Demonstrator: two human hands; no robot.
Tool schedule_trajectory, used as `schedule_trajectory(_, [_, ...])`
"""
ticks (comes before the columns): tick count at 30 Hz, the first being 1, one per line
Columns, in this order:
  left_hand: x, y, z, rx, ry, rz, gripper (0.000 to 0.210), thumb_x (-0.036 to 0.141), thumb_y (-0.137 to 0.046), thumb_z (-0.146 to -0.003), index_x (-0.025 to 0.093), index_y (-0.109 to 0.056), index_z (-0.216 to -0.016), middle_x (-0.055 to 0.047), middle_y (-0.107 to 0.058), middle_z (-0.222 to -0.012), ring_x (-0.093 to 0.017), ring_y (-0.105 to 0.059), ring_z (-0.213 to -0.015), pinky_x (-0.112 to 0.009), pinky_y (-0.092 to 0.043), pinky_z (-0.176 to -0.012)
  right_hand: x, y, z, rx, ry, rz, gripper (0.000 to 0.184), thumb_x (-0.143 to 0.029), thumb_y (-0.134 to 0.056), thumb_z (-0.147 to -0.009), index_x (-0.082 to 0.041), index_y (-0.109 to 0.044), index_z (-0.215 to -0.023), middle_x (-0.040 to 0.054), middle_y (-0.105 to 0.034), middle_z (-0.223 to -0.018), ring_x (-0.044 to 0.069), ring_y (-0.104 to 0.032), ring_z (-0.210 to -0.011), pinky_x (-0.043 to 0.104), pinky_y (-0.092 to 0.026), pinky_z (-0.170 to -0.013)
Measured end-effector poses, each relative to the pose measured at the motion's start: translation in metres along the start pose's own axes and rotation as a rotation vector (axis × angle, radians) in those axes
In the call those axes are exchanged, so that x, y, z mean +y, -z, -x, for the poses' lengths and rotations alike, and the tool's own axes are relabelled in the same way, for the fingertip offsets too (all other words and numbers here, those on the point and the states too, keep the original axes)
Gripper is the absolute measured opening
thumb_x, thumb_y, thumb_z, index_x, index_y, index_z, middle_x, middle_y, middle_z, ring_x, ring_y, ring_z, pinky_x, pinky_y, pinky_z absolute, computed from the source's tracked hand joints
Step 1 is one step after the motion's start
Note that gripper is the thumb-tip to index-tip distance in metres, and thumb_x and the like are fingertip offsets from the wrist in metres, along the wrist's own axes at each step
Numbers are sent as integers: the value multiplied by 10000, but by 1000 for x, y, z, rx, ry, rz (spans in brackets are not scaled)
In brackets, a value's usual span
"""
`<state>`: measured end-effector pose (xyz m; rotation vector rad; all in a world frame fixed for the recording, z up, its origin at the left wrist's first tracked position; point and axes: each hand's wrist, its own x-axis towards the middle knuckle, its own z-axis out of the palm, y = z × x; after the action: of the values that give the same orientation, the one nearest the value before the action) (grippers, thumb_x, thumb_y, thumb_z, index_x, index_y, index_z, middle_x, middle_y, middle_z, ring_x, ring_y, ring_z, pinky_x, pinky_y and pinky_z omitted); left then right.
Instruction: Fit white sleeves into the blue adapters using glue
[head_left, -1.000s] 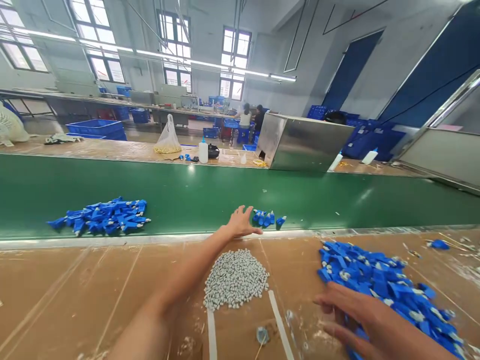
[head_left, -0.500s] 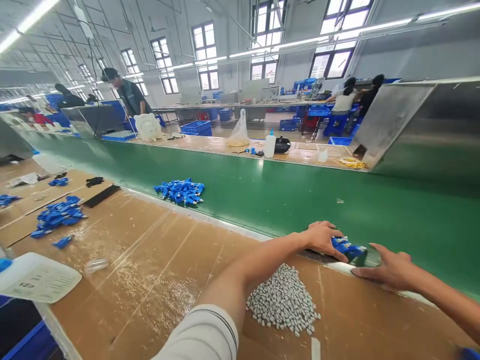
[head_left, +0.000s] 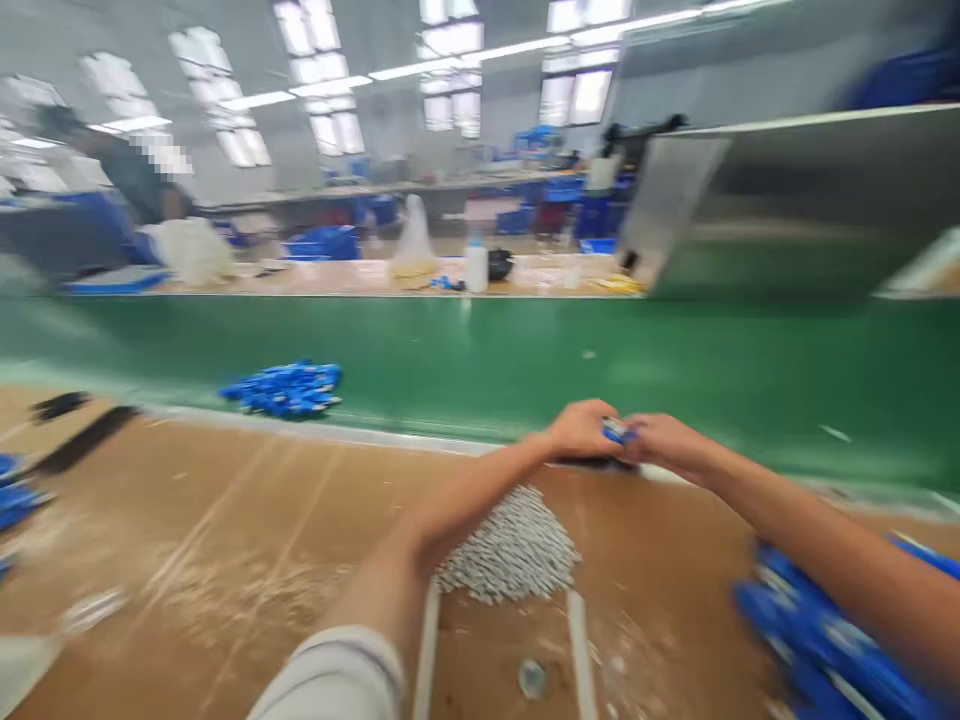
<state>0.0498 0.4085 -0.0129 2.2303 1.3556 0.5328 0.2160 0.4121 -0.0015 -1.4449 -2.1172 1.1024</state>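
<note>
My left hand (head_left: 585, 430) is closed around a small bunch of blue plastic parts (head_left: 615, 430) at the near edge of the green belt (head_left: 480, 350). Meeting it from the other side, my right hand (head_left: 666, 445) has its fingers pressed together on the same parts. Most of the bunch is hidden by the fingers, and motion smears the view. Below my left forearm lies a heap of small grey pellets (head_left: 517, 550) on the brown table (head_left: 300, 520). A larger pile of blue parts (head_left: 832, 630) lies under my right forearm.
Another heap of blue parts (head_left: 285, 388) sits on the belt to the left. Two pale strips (head_left: 581, 650) flank a small round clear piece (head_left: 532, 679) on the table. Across the belt stand a white bottle (head_left: 476, 267) and a plastic bag (head_left: 414, 245). A person (head_left: 127, 165) stands far left.
The view has swung to the right. My right hand has come in against my left, closing the gap between them, and its fingers have gone from spread to closed on the blue parts.
</note>
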Motion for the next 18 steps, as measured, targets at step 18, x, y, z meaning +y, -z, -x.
schedule_trajectory(18, [140, -111, 57, -1, -149, 395, 553, 527, -647, -901, 170, -603, -1321, -142, -646, -1374, -296, -594, -1258, -453, -450, -1094, 25, 84, 276, 324, -123, 340, 228, -263, -661, -855, -181, -722, -1058, 67, -756, -996, 202, -660, -807, 290, -480, -736])
